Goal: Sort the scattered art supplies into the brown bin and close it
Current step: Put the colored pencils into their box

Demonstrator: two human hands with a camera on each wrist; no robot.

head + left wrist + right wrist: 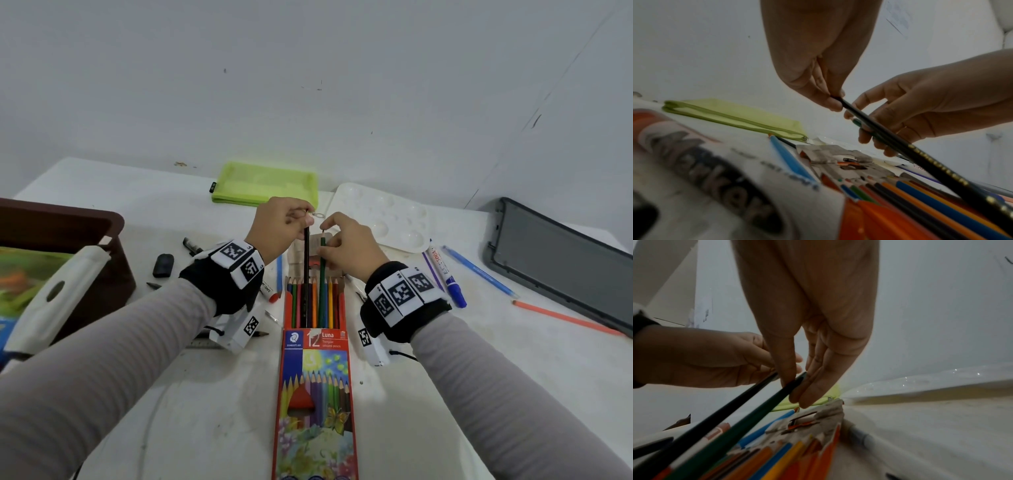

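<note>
Centrally, the left hand (279, 228) pinches the top of a black pencil (306, 260) and the right hand (349, 245) pinches a dark green pencil (322, 274), both pencils standing in the open coloured-pencil box (315, 394), which lies on the scuffed white table (479, 394) with its other pencils side by side inside. Farther off, a lime zip pouch (263, 183) and a white paint palette (387, 214) sit by the pale wall (308, 68). Right lie a blue marker (448, 277), a blue pen (479, 270), an orange pencil (565, 317) and a grey lid (561, 260). Far left stands the brown bin (68, 219), open, with something green and blurred inside.
</note>
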